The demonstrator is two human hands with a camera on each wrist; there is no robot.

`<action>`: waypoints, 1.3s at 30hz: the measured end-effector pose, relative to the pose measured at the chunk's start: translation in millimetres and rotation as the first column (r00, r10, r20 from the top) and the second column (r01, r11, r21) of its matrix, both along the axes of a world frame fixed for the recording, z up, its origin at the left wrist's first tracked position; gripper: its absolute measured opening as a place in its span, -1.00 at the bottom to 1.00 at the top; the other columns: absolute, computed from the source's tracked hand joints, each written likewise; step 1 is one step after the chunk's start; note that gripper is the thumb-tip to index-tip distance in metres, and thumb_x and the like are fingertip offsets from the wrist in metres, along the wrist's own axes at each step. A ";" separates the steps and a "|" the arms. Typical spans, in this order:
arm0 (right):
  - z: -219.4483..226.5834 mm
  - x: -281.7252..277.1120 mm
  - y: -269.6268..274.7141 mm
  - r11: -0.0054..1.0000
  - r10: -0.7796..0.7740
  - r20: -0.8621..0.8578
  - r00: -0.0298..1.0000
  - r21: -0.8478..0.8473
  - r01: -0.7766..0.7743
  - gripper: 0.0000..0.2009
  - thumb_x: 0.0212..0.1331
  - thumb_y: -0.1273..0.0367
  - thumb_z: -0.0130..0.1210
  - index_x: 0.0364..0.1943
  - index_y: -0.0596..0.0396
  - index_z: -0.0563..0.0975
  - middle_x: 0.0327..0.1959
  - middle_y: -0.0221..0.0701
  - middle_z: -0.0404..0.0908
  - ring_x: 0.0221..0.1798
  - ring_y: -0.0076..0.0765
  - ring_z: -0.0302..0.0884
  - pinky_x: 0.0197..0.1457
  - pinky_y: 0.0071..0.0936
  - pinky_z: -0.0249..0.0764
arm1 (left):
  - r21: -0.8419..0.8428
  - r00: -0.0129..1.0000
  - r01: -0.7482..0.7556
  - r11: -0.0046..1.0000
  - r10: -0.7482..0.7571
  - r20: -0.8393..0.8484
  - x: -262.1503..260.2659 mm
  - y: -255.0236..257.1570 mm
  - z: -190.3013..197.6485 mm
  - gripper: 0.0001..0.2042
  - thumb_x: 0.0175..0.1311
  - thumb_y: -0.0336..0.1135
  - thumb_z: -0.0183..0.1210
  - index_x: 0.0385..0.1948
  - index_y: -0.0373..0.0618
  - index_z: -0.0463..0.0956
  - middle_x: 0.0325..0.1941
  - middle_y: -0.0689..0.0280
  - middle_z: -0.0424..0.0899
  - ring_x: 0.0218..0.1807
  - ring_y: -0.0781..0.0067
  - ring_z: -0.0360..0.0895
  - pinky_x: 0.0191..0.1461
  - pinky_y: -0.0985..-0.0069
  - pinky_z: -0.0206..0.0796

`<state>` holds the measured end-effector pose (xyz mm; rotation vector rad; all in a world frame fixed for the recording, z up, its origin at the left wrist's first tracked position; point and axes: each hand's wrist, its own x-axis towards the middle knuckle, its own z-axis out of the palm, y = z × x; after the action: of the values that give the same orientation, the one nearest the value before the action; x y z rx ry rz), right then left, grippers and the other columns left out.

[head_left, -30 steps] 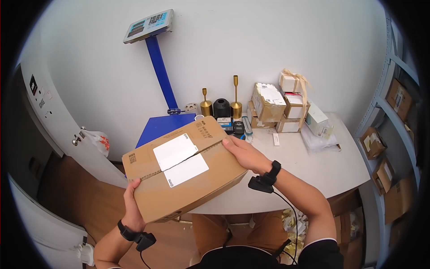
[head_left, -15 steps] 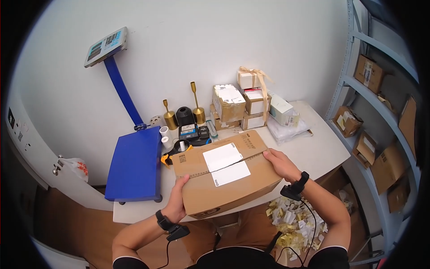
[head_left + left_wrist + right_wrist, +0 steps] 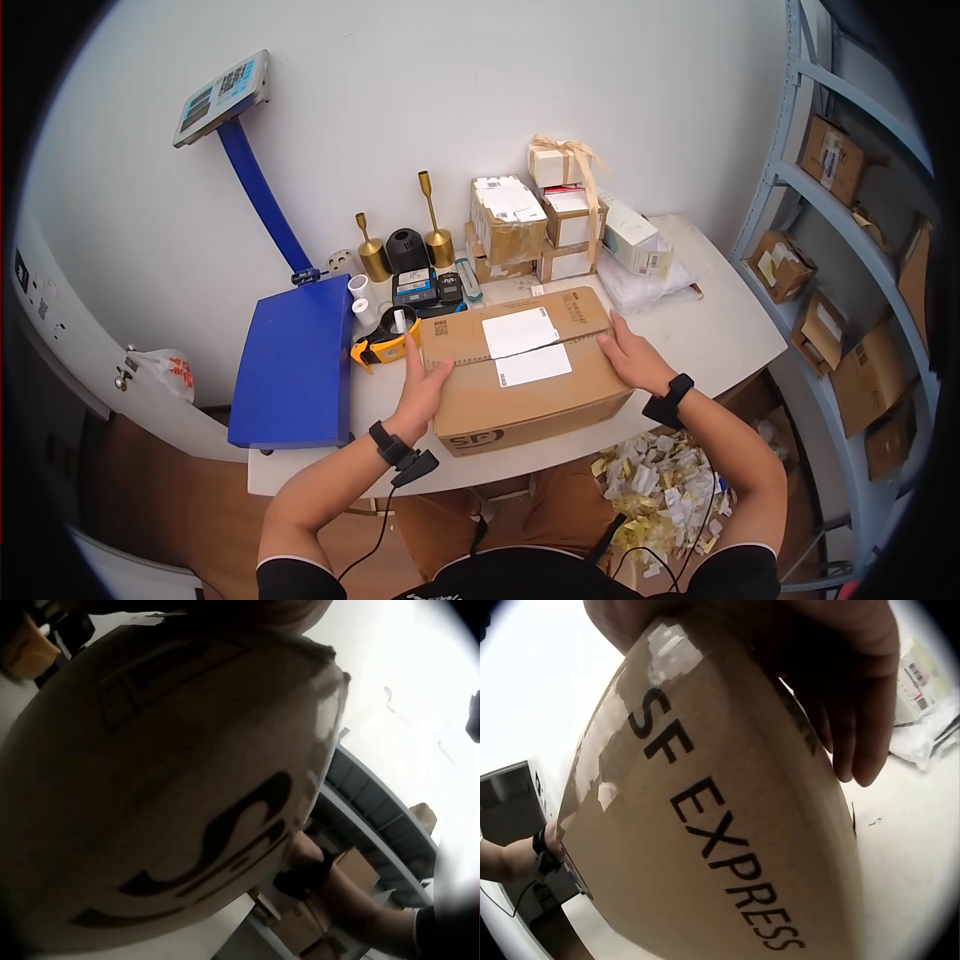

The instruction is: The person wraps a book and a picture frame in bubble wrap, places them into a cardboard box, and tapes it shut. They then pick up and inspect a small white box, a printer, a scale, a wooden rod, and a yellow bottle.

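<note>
A brown cardboard box (image 3: 530, 405) with a white label (image 3: 525, 348) across its taped top sits low over the front of the white table. It bears SF lettering on the front; the right wrist view shows "SF EXPRESS" on a side (image 3: 720, 825). My left hand (image 3: 420, 385) lies against the box's left end, thumb spread toward the front corner and fingers straight. At the right end is my right hand (image 3: 635, 358), its thumb at the top edge. In the right wrist view its straight fingers (image 3: 862, 735) extend down beside the box.
To the left stands a blue platform scale (image 3: 290, 365). Behind the box are a yellow-black tape dispenser (image 3: 385, 345), white rolls, brass candlesticks (image 3: 437, 245) and stacked parcels (image 3: 510, 220). Grey shelving (image 3: 850, 220) holds boxes at right; paper scraps (image 3: 660, 490) lie below the table.
The box has moved right and lower onto the front of the table, its tilt lessening. Both hands travelled with it; the left fingers have straightened. The head view has swung rightward.
</note>
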<state>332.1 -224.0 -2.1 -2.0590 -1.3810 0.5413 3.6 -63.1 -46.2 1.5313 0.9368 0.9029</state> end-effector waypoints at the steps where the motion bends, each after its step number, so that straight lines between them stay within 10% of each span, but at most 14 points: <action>1: 10.0 -4.0 1.1 1.000 0.002 -0.003 1.000 -0.006 -0.002 -0.36 0.47 0.03 -0.12 0.42 0.26 0.23 0.22 0.07 0.53 0.33 0.14 0.44 0.38 -0.19 0.32 | 0.393 0.955 -0.099 0.914 0.198 -0.219 -0.3 6.7 -8.3 -0.38 0.49 -0.24 0.00 0.53 -0.01 -0.01 0.57 -0.11 0.08 0.62 -0.15 -0.08 0.60 0.01 -0.18; 3: 31.3 -16.1 6.7 0.952 0.115 0.793 0.598 0.085 -0.295 -0.24 0.46 -0.07 -0.15 0.51 0.21 0.05 0.46 0.11 0.22 0.53 0.23 0.10 0.54 0.00 0.09 | 0.572 0.901 0.083 0.816 0.183 -0.393 -6.3 6.0 11.2 -0.41 0.47 -0.25 -0.02 0.52 0.03 0.08 0.60 -0.10 0.01 0.63 -0.21 -0.23 0.60 -0.06 -0.35; 4: 36.3 -22.2 11.7 0.951 0.118 0.792 0.599 0.084 -0.298 -0.24 0.46 -0.07 -0.15 0.51 0.21 0.05 0.46 0.11 0.22 0.53 0.23 0.10 0.54 0.00 0.09 | 0.686 0.811 0.290 0.668 0.209 -0.546 -7.9 5.8 22.8 -0.44 0.46 -0.26 -0.03 0.50 0.08 0.17 0.63 -0.09 -0.06 0.65 -0.28 -0.38 0.60 -0.14 -0.52; 7: 45.0 -41.0 27.4 0.833 0.486 0.697 0.528 -0.187 -0.521 -0.16 0.42 -0.22 -0.26 0.52 0.19 0.05 0.58 0.06 -0.03 0.62 0.21 -0.15 0.62 0.07 -0.16 | 0.541 0.752 0.455 0.708 0.019 -0.659 -8.7 7.7 40.2 -0.51 0.45 -0.25 -0.05 0.43 0.12 0.33 0.64 0.02 -0.03 0.63 -0.35 -0.34 0.57 -0.24 -0.45; 14: 33.1 -28.2 28.6 0.787 0.573 0.565 0.594 -0.176 -0.592 -0.15 0.41 -0.22 -0.24 0.52 0.20 0.07 0.58 0.06 -0.02 0.62 0.24 -0.16 0.62 0.07 -0.16 | 0.528 0.737 0.473 0.705 0.012 -0.675 -9.6 7.3 36.3 -0.50 0.47 -0.23 -0.05 0.45 0.09 0.31 0.65 0.04 -0.05 0.63 -0.36 -0.34 0.58 -0.20 -0.42; 17: 21.6 -13.7 20.4 0.917 0.322 0.616 0.719 -0.014 -0.399 -0.19 0.43 -0.08 -0.09 0.52 0.24 0.04 0.52 0.07 0.15 0.60 0.10 0.01 0.60 -0.11 -0.01 | 0.572 0.863 0.277 0.772 0.061 -0.501 -11.6 8.1 10.3 -0.41 0.49 -0.21 -0.01 0.53 0.06 0.10 0.65 0.00 -0.05 0.64 -0.23 -0.21 0.62 0.00 -0.29; 18: 13.5 -7.9 22.8 0.911 0.334 0.619 0.711 -0.018 -0.413 -0.19 0.43 -0.08 -0.09 0.52 0.24 0.04 0.52 0.07 0.15 0.60 0.10 0.01 0.60 -0.11 -0.01 | 0.306 0.977 0.148 0.941 -0.090 -0.196 -5.9 -0.3 12.0 -0.35 0.49 -0.20 0.01 0.56 0.04 -0.05 0.63 0.01 -0.01 0.61 -0.13 -0.07 0.59 0.11 -0.14; 19: 10.2 -5.9 23.5 0.947 0.261 0.257 0.931 0.121 -0.299 -0.21 0.43 -0.04 -0.05 0.50 0.26 0.07 0.50 0.05 0.20 0.56 0.04 0.11 0.57 -0.20 0.08 | -0.024 0.979 0.124 0.992 -0.118 0.166 -2.6 -4.4 13.3 -0.27 0.50 -0.19 0.03 0.59 0.03 -0.20 0.61 0.01 0.02 0.58 -0.02 0.08 0.56 0.22 0.02; 20: 4.8 -3.7 22.6 0.973 0.161 -0.164 0.973 0.191 -0.129 -0.23 0.42 0.00 -0.01 0.49 0.28 0.09 0.48 0.02 0.25 0.52 -0.01 0.22 0.53 -0.29 0.16 | -0.032 0.979 0.120 0.992 -0.113 0.169 -3.3 -5.2 11.5 -0.27 0.50 -0.19 0.03 0.59 0.03 -0.20 0.61 0.01 0.02 0.58 -0.02 0.08 0.56 0.22 0.02; 22: -14.6 4.6 29.4 0.976 0.088 -0.378 0.922 0.216 -0.004 -0.34 0.41 0.07 0.05 0.42 0.26 0.27 0.35 -0.07 0.44 0.34 -0.14 0.47 0.39 -0.42 0.37 | -0.528 0.945 0.173 0.831 0.012 0.328 -0.4 -6.8 9.7 -0.22 0.50 -0.20 0.05 0.58 -0.02 -0.30 0.53 0.10 0.19 0.46 0.17 0.32 0.42 0.31 0.28; 24: -12.3 11.3 31.8 1.000 -0.014 -0.946 0.324 -0.009 0.018 -0.44 0.40 0.10 0.07 0.31 0.22 0.41 0.20 -0.16 0.58 0.16 -0.25 0.60 0.25 -0.41 0.51 | -0.519 0.928 0.245 0.819 -0.043 0.369 -2.5 -8.1 13.3 -0.26 0.49 -0.21 0.05 0.56 -0.04 -0.22 0.49 0.11 0.25 0.42 0.20 0.36 0.39 0.30 0.33; 34: -31.9 -6.6 2.0 0.998 0.014 -0.998 0.064 0.017 0.056 -0.48 0.33 0.08 0.05 0.19 0.20 0.49 0.02 -0.23 0.67 -0.02 -0.28 0.67 0.11 -0.37 0.59 | -0.472 0.923 0.349 0.810 -0.209 0.324 -14.0 -3.8 22.8 -0.44 0.50 -0.13 0.08 0.43 -0.08 0.14 0.34 0.15 0.45 0.30 0.28 0.51 0.29 0.33 0.47; 39: -30.9 -48.7 -66.2 0.992 0.006 -0.985 0.172 0.027 0.124 -0.42 0.39 0.01 0.01 0.28 0.17 0.41 0.17 -0.24 0.59 0.18 -0.27 0.58 0.23 -0.33 0.53 | -0.507 0.897 0.442 0.740 -0.369 0.244 -20.4 15.7 25.6 -0.42 0.48 -0.12 0.11 0.43 -0.13 0.16 0.31 0.15 0.49 0.26 0.32 0.55 0.25 0.36 0.51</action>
<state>283.4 -290.2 -33.0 -1.0766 -0.4296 1.4218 -16.8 -47.3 -20.6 1.0888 0.6473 0.3528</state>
